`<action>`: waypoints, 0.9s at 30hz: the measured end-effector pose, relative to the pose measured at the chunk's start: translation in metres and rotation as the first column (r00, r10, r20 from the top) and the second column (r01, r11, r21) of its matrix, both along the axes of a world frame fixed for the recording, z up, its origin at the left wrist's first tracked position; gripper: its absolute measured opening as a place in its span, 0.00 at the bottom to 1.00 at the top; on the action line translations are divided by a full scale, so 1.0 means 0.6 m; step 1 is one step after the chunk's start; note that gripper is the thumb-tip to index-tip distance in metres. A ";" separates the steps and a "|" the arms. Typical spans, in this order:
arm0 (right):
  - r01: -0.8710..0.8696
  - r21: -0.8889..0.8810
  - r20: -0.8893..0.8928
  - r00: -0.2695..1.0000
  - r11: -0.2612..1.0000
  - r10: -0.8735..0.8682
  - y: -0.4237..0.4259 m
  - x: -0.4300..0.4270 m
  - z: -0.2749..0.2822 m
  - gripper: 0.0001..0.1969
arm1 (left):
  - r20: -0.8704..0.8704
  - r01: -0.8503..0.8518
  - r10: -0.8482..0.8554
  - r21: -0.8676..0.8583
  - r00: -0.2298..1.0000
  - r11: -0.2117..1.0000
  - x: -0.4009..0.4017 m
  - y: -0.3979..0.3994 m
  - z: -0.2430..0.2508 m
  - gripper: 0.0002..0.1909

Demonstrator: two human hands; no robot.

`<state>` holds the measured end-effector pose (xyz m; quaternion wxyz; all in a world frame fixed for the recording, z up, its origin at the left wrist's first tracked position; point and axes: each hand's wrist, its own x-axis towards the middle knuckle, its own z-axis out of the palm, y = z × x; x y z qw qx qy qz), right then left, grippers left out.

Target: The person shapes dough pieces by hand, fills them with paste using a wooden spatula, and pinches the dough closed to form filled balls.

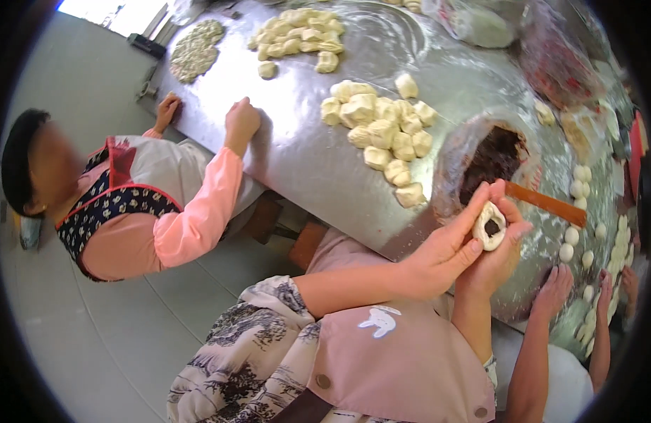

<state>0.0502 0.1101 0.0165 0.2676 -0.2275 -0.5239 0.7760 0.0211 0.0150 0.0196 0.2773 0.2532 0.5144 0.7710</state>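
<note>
Both hands meet around a small white dough cup with dark filling showing in its opening. My left hand presses the cup from the left, its thumb along the near rim. From the right and below, my right hand cradles the same piece. Just beyond my fingertips, a plastic bag lies open around a mass of dark filling paste. A flat orange-brown stick extends rightward from behind my fingers; its inner end is hidden.
Dough lumps are piled on the metal table, with another pile farther back. A co-worker stands at left, fist on the tabletop. Other people's hands work at right near rows of dough balls.
</note>
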 end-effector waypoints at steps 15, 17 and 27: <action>-0.530 -0.269 -0.319 0.837 0.804 0.445 -0.017 0.036 -0.003 0.34 | -0.704 -0.351 0.148 -0.152 0.695 0.924 -0.012 -0.026 -0.020 0.38; -0.534 -0.180 -0.213 0.841 0.826 0.497 0.015 0.050 -0.030 0.30 | -0.713 -0.349 0.143 -0.151 0.686 0.925 -0.003 -0.018 -0.030 0.42; 0.004 0.233 -0.481 0.869 0.973 0.112 0.048 0.048 0.005 0.32 | -0.095 -0.212 0.207 -0.048 0.974 0.976 -0.002 0.004 -0.016 0.46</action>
